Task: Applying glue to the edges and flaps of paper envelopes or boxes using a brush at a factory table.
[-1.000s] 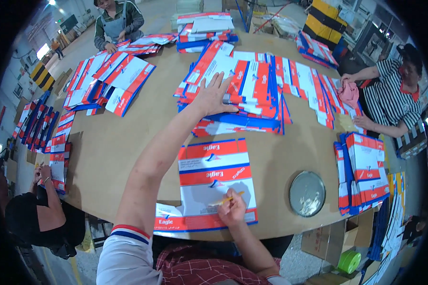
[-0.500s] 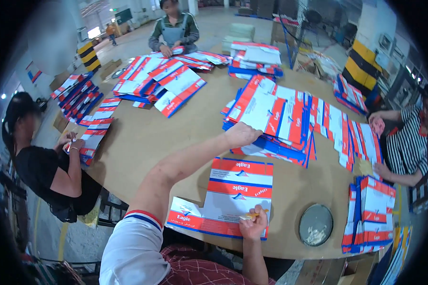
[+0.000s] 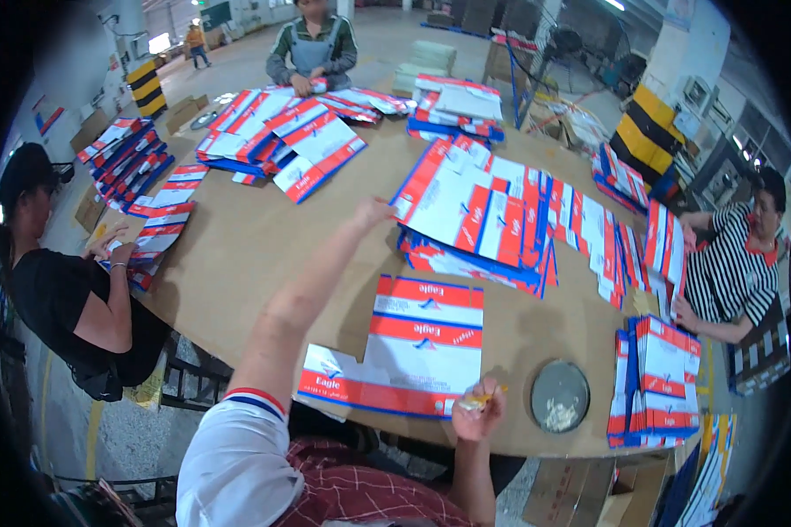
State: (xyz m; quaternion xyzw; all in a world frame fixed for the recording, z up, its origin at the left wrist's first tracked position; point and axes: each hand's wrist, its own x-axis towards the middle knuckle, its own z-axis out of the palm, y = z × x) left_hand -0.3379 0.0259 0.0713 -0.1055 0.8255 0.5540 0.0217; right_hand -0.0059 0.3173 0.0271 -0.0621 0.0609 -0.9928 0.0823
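Note:
My left hand (image 3: 376,212) is stretched over the table with its fingers closed at the left corner of the top carton blank (image 3: 438,206), a flat red, white and blue printed sheet on a tall pile. In my right hand (image 3: 479,415), near the table's front edge, is a small orange-yellow tool (image 3: 481,400) with whitish stuff on it; its full shape is hidden. Directly in front of me lies another flat carton blank (image 3: 426,351), with a strip reaching out to its left. Just right of my right hand sits a round dark dish (image 3: 560,371) with white paste in it.
Stacked cartons (image 3: 659,378) stand at the right edge, and more piles (image 3: 264,140) lie on the far side of the brown table (image 3: 237,290). Co-workers sit left (image 3: 70,290) and right (image 3: 729,263); another person (image 3: 312,53) stands at the far side.
My left hand has moved left and away from me, from beside the pile to the top blank's corner. The view has shifted slightly. The person at right now holds a blank up.

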